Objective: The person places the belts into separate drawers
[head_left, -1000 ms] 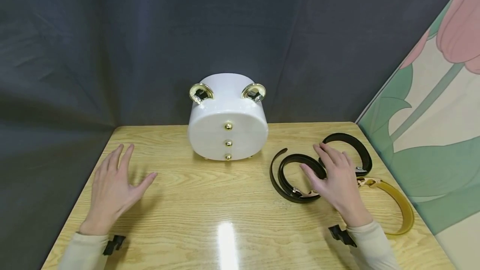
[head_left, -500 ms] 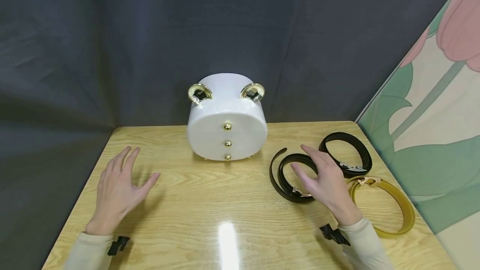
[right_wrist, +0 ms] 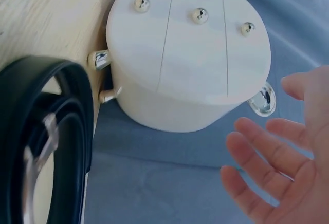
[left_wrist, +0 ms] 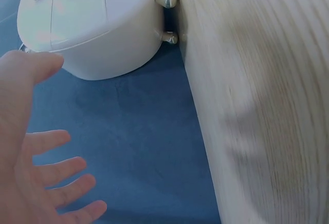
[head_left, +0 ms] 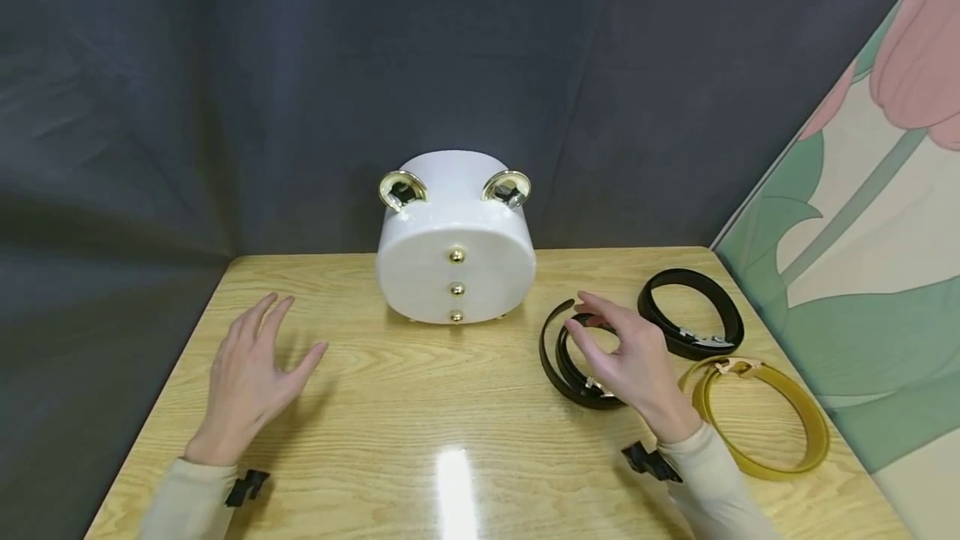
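**Pale wood table with belts and a drawer box: hands hovering before a grasp**

Wood-grain table (head_left: 420, 407) carries, from largest to smallest, a white oval drawer box (head_left: 455, 265) with three brass knobs at the back centre, then three coiled belts on the right: an ochre belt (head_left: 806, 427) nearest the front, a black belt (head_left: 693, 298) at the back right, and a dark brown belt (head_left: 558, 365) loosely coiled beside the box. The right hand (head_left: 626, 357) hovers over the dark brown belt with fingers spread and lightly bent, gripping nothing; whether the fingertips touch the strap cannot be told. The left hand (head_left: 251, 373) is held flat and spread over bare table at the left, holding nothing.

To take the belt cleanly, the fingers would best close across both turns of the coil near the buckle, so that the loop does not spring open when lifted.

The right wrist view alone shows the metal buckle and the thickness of the dark strap at close range, along with the box's small metal feet (right_wrist: 100, 59); the left wrist view shows only the box's side and the table edge. The head view alone gives the layout of all three belts
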Demonstrator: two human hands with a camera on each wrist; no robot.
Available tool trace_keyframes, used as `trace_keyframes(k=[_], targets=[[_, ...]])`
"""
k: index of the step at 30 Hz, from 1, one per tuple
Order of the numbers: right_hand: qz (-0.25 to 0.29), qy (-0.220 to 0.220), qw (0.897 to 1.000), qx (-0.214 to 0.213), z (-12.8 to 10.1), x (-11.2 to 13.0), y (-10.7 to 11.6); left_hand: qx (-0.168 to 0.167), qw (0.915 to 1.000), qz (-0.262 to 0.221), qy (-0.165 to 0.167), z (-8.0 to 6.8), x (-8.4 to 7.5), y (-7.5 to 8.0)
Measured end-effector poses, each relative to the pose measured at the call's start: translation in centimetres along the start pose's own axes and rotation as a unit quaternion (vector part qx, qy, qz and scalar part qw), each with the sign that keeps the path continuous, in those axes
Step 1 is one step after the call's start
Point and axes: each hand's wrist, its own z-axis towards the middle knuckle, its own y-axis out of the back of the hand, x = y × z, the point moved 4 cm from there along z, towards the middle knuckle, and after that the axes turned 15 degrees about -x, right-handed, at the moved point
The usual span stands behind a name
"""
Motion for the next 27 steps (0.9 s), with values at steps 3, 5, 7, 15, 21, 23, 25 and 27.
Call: trace_keyframes(k=[3, 5, 7, 15, 21, 23, 25, 27], targets=[[0.010, 0.007, 1.000, 0.006, 0.3, 0.5, -0.5, 0.004, 0.9999, -0.010, -0.001, -0.1, 0.0, -0.4], [0.017, 0.003, 1.000, 0.012, 0.4, 0.8, -0.8, 0.004, 0.9999, -0.014, -0.002, -0.1, -0.1, -0.6], [0.020, -0.003, 1.000, 0.018, 0.5, 1.0, -1.2, 0.003, 0.9998, -0.019, -0.002, -0.1, -0.1, -0.8], [0.023, -0.004, 0.999, 0.040, 1.2, 2.3, -2.8, 0.011, 0.9995, -0.028, -0.001, 0.2, -1.0, -1.4], [0.040, -0.014, 0.997, 0.061, 1.7, 3.6, -4.1, 0.017, 0.9993, -0.033, 0.000, 0.1, -1.7, -1.7], [0.048, -0.018, 0.996, 0.068, 1.8, 3.9, -4.4, 0.017, 0.9993, -0.034, -0.003, 0.2, -1.9, -1.9], [0.051, -0.021, 0.996, 0.073, 1.9, 4.1, -4.8, 0.020, 0.9991, -0.036, -0.003, 0.2, -2.0, -2.1], [0.052, -0.020, 0.996, 0.074, 2.0, 4.3, -5.0, 0.021, 0.9989, -0.041, -0.002, 0.3, -2.2, -2.2]])
